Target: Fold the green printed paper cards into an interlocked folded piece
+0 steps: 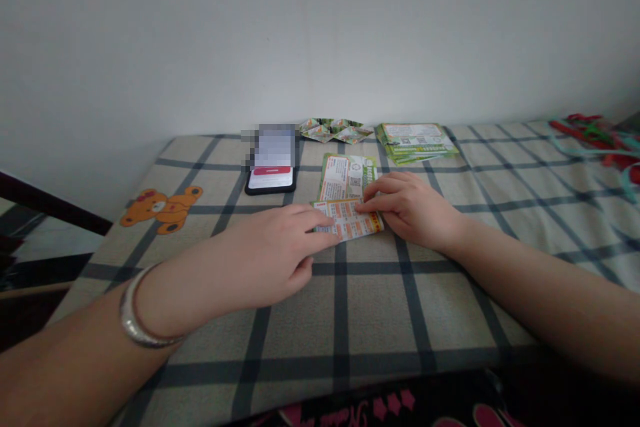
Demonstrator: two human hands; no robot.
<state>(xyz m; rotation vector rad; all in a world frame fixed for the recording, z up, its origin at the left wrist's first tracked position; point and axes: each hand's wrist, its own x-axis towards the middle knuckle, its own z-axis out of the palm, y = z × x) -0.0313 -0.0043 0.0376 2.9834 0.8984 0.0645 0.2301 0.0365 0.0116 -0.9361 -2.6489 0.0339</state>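
Observation:
A printed leaflet (pixel 345 177) in green and white lies on the checked tablecloth, its near part folded over so that an orange-and-white printed side (pixel 353 217) faces up. My left hand (pixel 270 247) reaches in from the left, fingers stretched out and resting on the folded part's left end, thumb apart below them. From the other side, my right hand (pixel 413 207) lays its fingertips on the right end of the fold, fingers extended and slightly bent. Neither hand visibly pinches the paper. The leaflet's edges under the fingers are hidden.
Behind the leaflet are a phone (pixel 271 177) with a lit screen, several folded paper pieces (pixel 336 130) and a stack of leaflets (pixel 417 140). Red and teal strips (pixel 595 137) lie at the far right. A bear picture (pixel 165 209) marks the tablecloth. A wall (pixel 310 33) stands behind.

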